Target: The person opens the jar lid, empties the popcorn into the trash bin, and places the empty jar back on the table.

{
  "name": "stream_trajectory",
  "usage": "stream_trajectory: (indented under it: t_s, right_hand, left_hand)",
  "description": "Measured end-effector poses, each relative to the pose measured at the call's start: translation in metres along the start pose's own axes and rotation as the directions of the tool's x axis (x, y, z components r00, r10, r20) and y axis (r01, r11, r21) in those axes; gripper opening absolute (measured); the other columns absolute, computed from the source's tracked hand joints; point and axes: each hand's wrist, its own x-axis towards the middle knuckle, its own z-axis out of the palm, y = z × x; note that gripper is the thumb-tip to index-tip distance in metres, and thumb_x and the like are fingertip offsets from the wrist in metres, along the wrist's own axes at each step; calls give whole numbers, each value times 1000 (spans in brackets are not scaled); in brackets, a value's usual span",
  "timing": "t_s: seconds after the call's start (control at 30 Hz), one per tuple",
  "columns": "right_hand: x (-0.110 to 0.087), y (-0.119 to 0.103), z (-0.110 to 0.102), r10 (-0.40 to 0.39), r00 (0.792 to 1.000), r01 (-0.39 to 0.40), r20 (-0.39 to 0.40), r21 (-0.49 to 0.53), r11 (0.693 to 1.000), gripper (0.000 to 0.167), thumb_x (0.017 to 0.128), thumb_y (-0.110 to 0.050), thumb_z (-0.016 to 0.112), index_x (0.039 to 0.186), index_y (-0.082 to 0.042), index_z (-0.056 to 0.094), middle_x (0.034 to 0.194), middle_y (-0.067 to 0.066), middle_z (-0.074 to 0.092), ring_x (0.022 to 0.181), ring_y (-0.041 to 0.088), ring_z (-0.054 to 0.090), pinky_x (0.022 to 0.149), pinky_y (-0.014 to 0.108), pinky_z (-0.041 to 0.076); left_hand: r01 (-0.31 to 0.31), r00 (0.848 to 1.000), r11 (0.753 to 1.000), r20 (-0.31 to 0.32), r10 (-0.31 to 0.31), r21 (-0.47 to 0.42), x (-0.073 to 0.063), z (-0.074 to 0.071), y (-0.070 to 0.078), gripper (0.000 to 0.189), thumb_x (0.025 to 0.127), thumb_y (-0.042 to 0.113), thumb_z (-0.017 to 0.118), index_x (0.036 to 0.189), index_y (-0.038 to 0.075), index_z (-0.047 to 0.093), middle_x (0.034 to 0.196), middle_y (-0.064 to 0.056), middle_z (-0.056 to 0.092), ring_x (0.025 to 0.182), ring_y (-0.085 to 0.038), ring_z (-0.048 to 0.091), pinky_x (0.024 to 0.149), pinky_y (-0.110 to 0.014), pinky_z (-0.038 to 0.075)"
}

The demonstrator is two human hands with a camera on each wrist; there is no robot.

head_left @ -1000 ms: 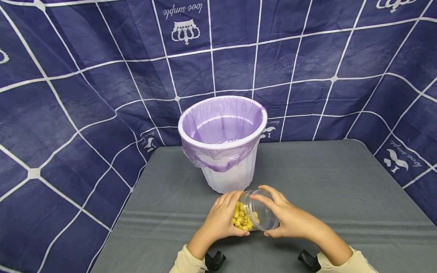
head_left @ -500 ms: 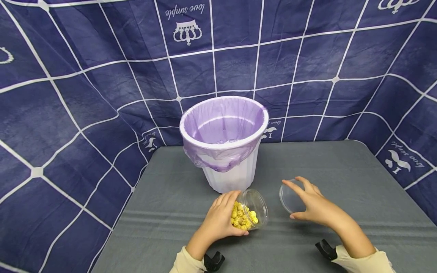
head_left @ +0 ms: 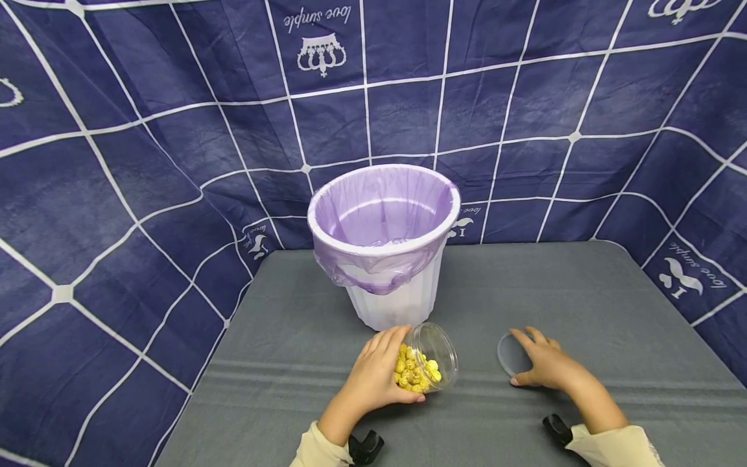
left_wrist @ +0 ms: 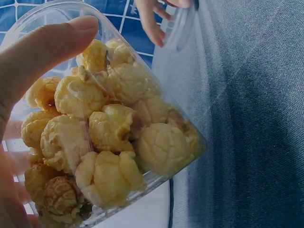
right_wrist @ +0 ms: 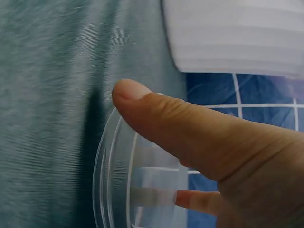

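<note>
In the head view my left hand [head_left: 373, 376] grips a clear plastic jar [head_left: 441, 353], tilted with its uncovered mouth to the right. Yellow popcorn [head_left: 413, 371] lies in it; the left wrist view shows the round popped pieces [left_wrist: 109, 128] through the wall, with the thumb over the jar's side. Off to the right, my right hand [head_left: 551, 366] holds a clear round lid [head_left: 512, 355] by its rim, low over the table. Thumb and fingers sit at the edge of the lid [right_wrist: 111, 175] in the right wrist view; whether it touches the cloth I cannot tell.
A white bin [head_left: 397, 308] lined with a purple bag [head_left: 379, 275] stands just behind the jar. Grey cloth [head_left: 554, 285] covers the table. Blue curtain with white lines [head_left: 496, 97] hangs at the back and both sides.
The lid has come off the jar's mouth. My right hand has carried it to the right and then lowered it toward the table. The left hand and jar have stayed nearly still.
</note>
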Motion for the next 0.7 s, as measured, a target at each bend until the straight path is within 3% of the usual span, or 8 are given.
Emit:
stream_trajectory:
  t_s: [0.27, 0.43, 0.63, 0.7]
  right_hand:
    - [1, 5, 7, -4, 1000, 5, -27, 14, 1000, 97, 56, -47, 79, 130, 0, 38, 129, 33, 27, 107, 62, 27, 70, 71, 32]
    - [5, -2, -3, -68, 991, 67, -114, -7, 998, 81, 70, -43, 72, 129, 2, 41, 130, 34, 27, 112, 60, 25, 77, 70, 30]
    - [21, -23, -39, -195, 930, 209, -313, 11, 978, 53, 86, -25, 60, 127, 4, 43, 126, 30, 38, 113, 50, 36, 87, 62, 30]
    - [27, -32, -52, -217, 898, 252, -382, 45, 967, 48, 88, -21, 58, 126, 5, 44, 124, 27, 42, 112, 46, 40, 88, 58, 32]
  left_hand:
    - [4, 1000, 1000, -11, -4, 1, 0, 1, -1, 109, 47, 60, 77, 133, 10, 34, 127, -4, 43, 113, -21, 42, 95, -37, 34]
    - [8, 1000, 1000, -13, -8, 5, -1, 1, -1, 110, 46, 60, 77, 134, 9, 34, 127, -4, 43, 113, -21, 42, 94, -38, 35]
    - [16, 1000, 1000, -10, -16, 3, -2, 0, -1, 109, 46, 60, 77, 134, 10, 34, 127, -5, 44, 114, -22, 42, 95, -38, 35]
    - [20, 1000, 1000, -8, -20, 2, -2, 0, -1, 109, 47, 60, 77, 134, 10, 34, 127, -5, 44, 114, -22, 42, 95, -38, 34]
